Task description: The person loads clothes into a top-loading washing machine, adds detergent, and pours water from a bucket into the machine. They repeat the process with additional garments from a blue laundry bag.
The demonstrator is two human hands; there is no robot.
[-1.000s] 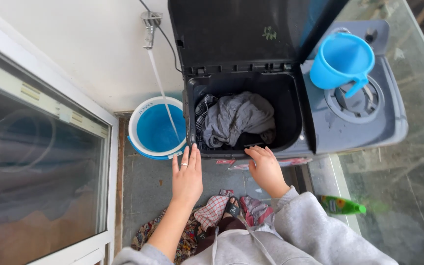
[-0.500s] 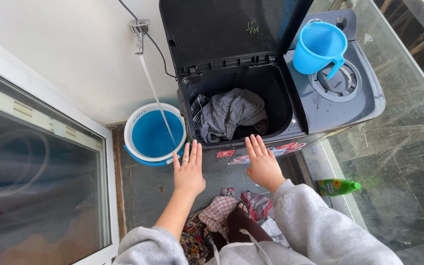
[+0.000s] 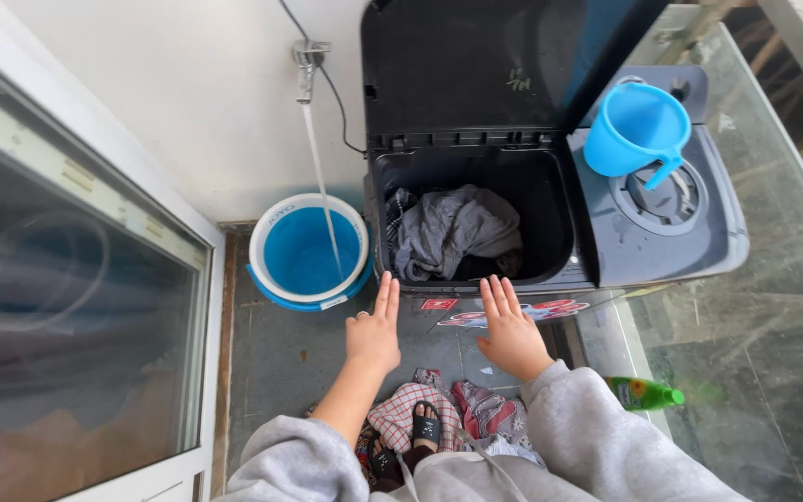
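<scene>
Both hands empty, fingers spread: left hand (image 3: 374, 336) and right hand (image 3: 510, 333) hover just short of the washing machine tub (image 3: 550, 200); grey garment (image 3: 453, 232) loaded, clothes pile (image 3: 439, 404) waits behind.

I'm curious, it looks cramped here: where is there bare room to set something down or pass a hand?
Bare floor shows between the blue bucket, the window frame and the clothes pile. The washer tub is half filled with laundry. The spinner lid holds a blue mug. Both hands, left hand and right hand, are empty.
</scene>
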